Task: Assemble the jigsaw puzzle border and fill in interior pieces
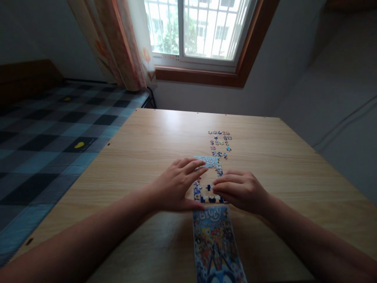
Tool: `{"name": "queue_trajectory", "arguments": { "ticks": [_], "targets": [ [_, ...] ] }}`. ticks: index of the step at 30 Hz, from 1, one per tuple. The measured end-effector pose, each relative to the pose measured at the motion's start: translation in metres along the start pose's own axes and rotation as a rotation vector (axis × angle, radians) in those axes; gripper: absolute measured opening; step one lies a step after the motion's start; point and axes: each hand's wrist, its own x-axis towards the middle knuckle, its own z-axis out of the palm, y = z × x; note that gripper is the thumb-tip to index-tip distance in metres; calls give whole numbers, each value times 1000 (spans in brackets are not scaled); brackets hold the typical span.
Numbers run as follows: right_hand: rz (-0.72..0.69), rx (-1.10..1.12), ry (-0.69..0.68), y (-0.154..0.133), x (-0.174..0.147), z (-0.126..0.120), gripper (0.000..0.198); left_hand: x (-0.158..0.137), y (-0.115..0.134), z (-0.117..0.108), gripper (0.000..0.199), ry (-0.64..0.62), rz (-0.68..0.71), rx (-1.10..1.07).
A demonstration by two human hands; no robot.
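A partly joined jigsaw puzzle [211,199] lies on the table as a frame of pieces around bare wood. My left hand [182,184] rests over its left side with fingers spread, thumb near the bottom edge. At the right side, my right hand [240,189] has its fingers pinched together inside the frame. A dark blue puzzle piece [208,188] lies just left of those fingertips; what they hold, if anything, is too small to make out. Below the puzzle is a picture sheet [218,243] printed "Bluey" with many cartoon figures.
Loose puzzle pieces [219,142] lie scattered beyond the puzzle. The wooden table [147,145] stands below a barred window [206,29]. A bed with a checked cover [76,122] is to the left, with a patterned curtain [118,47] behind it.
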Motion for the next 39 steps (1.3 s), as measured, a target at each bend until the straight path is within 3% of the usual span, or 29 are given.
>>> {"name": "queue_trajectory", "arguments": {
  "ticks": [4, 8, 16, 25, 39],
  "targets": [
    [26, -3, -51, 1, 1, 3, 9, -6, -1, 5, 109, -193, -33, 28],
    [31, 1, -111, -2, 3, 10, 15, -8, -1, 12, 111, -289, -58, 22],
    [54, 18, -168, -5, 8, 16, 19, -5, -6, 12, 104, -286, -87, -20],
    [69, 19, -192, -4, 6, 19, 17, -5, -14, 7, 69, -252, -88, -65],
    [74, 17, -232, -5, 7, 17, 18, -6, -15, 10, 66, -228, -78, -65]
  ]
}}
